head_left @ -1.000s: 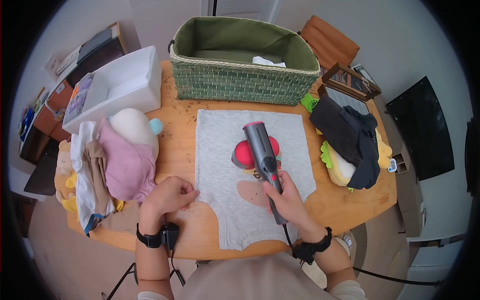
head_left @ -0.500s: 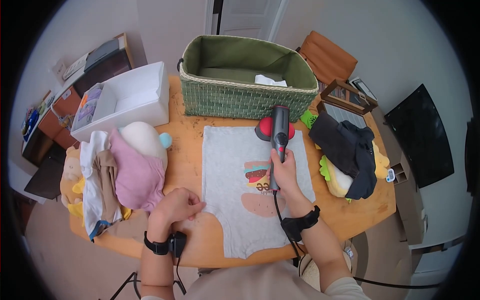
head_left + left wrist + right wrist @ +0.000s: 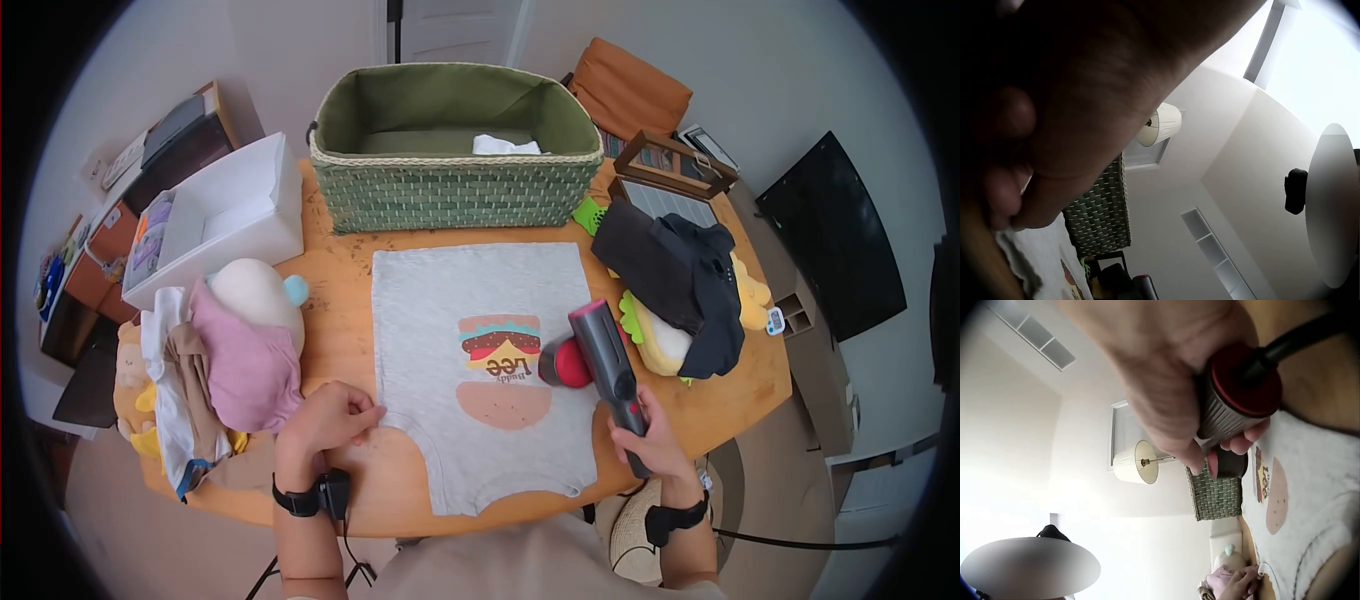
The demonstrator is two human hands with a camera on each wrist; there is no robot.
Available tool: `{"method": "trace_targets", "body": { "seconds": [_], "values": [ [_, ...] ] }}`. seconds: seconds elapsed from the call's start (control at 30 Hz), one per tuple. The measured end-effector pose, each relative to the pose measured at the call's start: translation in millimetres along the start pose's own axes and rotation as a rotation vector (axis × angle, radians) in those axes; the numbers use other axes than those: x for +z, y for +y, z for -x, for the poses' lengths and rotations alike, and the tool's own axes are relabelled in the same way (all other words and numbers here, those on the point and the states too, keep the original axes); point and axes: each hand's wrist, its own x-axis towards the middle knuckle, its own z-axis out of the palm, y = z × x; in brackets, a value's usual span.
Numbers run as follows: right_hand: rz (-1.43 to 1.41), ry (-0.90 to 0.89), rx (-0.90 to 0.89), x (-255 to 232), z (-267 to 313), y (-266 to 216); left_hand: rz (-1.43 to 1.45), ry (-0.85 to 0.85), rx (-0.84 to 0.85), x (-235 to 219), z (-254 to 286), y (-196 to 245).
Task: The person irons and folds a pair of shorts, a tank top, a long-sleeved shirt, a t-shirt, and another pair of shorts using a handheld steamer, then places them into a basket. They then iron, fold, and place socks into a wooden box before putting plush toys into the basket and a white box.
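Left fingers (image 3: 1012, 115) shadowed, appliance cord (image 3: 1304, 339) cropped

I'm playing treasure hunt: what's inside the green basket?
A white cloth and green lining show inside the basket; the front wall hides the near bottom, so I can't see what's there.

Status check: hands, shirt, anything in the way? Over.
Right hand grips corded handheld device; left hand pinches grey shirt at its edge. Shirt spread flat, print up. Dark clothes and pink cloth flank it, neither on it.
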Motion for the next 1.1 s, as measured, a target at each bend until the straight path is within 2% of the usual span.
{"method": "trace_targets", "body": {
  "seconds": [0.07, 0.2, 0.3, 0.47, 0.53, 0.6, 0.67, 0.7, 0.73, 0.8, 0.87, 0.93, 1.07, 1.1],
  "values": [
    [0.114, 0.0, 0.13, -23.3, 30.3, 5.3, 0.02, -0.009, 0.003, 1.3, -0.7, -0.8],
    [0.112, 0.021, 0.129, -52.1, 75.0, 16.5, 0.007, 0.012, 0.03, 2.1, -2.1, 0.2],
    [0.137, 0.148, 0.165, -69.5, 100.0, 14.7, 0.004, 0.02, 0.028, 2.9, -4.7, -3.8],
    [0.136, 0.244, 0.164, -102.1, 131.9, 24.8, 0.042, 0.026, 0.014, 2.7, -4.6, -1.0],
    [-0.007, 0.256, 0.115, -107.7, 140.8, 26.5, 0.049, 0.02, 0.012, 2.4, -5.8, -3.1],
    [-0.035, 0.194, 0.051, -110.4, 145.9, 34.4, 0.056, 0.017, 0.006, 2.4, -5.4, -2.6],
    [-0.518, 0.259, -0.004, -110.9, 157.2, 55.5, 0.04, 0.011, 0.001, 1.8, -4.5, 0.7],
    [-0.614, 0.198, -0.075, -116.1, 158.9, 70.2, 0.04, 0.01, -0.002, 1.9, -5.4, -0.3],
    [-0.616, 0.196, -0.072, -115.0, 156.0, 79.9, 0.04, 0.006, 0.02, 1.6, -6.7, -2.5],
    [-1.214, 0.189, -0.217, -112.3, 151.3, 97.0, 0.039, 0.002, 0.038, 1.1, -5.7, -2.9],
    [-1.315, 0.196, -0.231, -107.8, 144.9, 102.6, 0.045, 0.015, 0.036, 2.1, -4.5, 0.8],
    [-1.534, 0.201, -0.268, -103.7, 139.9, 104.8, 0.049, 0.004, 0.028, 1.1, -5.7, -1.9],
    [-1.552, 0.234, -0.236, -100.8, 137.1, 98.1, 0.083, -0.012, 0.023, 1.5, -5.4, -2.0],
    [-1.157, 0.402, -0.122, -100.5, 135.6, 94.7, 0.083, -0.012, 0.022, 1.6, -5.0, -2.7]
  ]
}}
